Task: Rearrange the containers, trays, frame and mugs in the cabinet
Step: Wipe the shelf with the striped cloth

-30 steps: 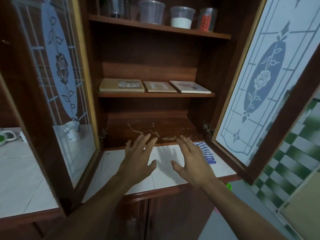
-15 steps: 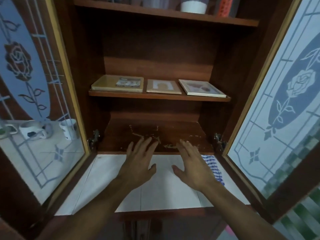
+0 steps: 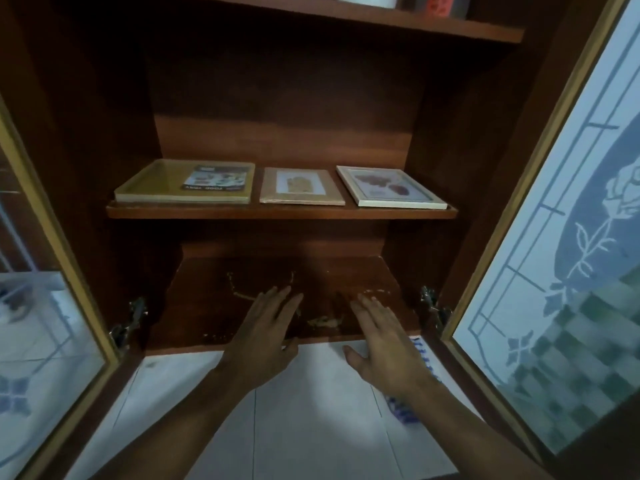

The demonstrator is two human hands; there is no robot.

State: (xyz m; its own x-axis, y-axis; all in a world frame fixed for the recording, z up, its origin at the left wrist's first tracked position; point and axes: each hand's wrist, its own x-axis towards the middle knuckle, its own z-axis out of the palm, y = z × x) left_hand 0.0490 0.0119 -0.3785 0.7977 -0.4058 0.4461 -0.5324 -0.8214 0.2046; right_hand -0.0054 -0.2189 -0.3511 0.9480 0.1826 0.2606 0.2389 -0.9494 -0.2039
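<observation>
yellow-brown flat tray with a printed label (image 3: 183,183), plain brown flat tray (image 3: 301,187) and white-rimmed picture frame (image 3: 391,187) lie side by side on the dark wooden middle shelf (image 3: 277,212), centre of the frame. below, left grip (image 3: 263,330) and right grip (image 3: 384,344) reach over the scratched bottom shelf (image 3: 214,299), fingers straight, grasping nothing. white tiled desk (image 3: 311,427) lies beneath, with a blue checked cloth (image 3: 400,408) by the right wrist.

Middle shelf (image 3: 282,213): yellow tray (image 3: 156,188), brown tray (image 3: 301,187), white frame (image 3: 391,187), flat, side by side
</observation>
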